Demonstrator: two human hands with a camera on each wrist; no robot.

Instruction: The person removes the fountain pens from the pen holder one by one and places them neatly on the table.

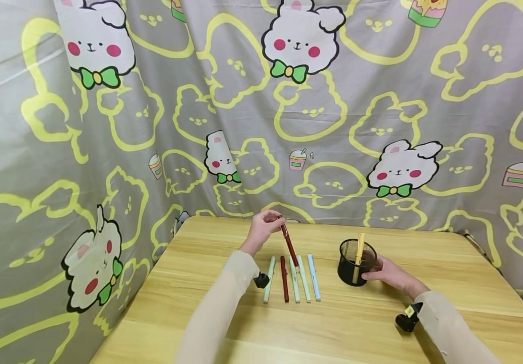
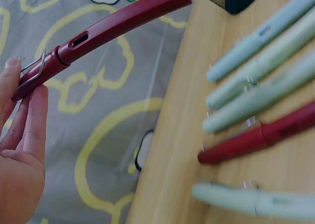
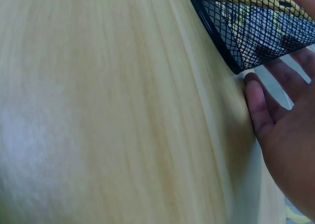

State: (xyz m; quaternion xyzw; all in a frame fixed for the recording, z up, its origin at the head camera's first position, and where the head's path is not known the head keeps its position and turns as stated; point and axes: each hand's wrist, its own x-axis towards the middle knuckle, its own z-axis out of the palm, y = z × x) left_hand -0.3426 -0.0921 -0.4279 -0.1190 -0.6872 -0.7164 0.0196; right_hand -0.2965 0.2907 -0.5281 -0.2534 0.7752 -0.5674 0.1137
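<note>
High over the table's far side, my left hand point(image 1: 263, 228) pinches a dark red pen point(image 1: 290, 246) near its clip end, and the pen slants down to the right. The left wrist view shows thumb and fingers on its cap, beside the metal clip. My right hand point(image 1: 393, 275) holds the right side of a black mesh pen holder point(image 1: 347, 271), thumb in front and fingers behind. A yellow pen point(image 1: 360, 246) stands in the holder. Below the held pen lie a second dark red pen point(image 1: 285, 283), a light blue pen point(image 1: 314, 278) and several pale green pens point(image 1: 268, 283).
The loose pens lie side by side in a row on the wooden table point(image 1: 334, 328), left of the holder. A grey curtain point(image 1: 252, 116) with cartoon rabbits hangs behind the table and along its left side.
</note>
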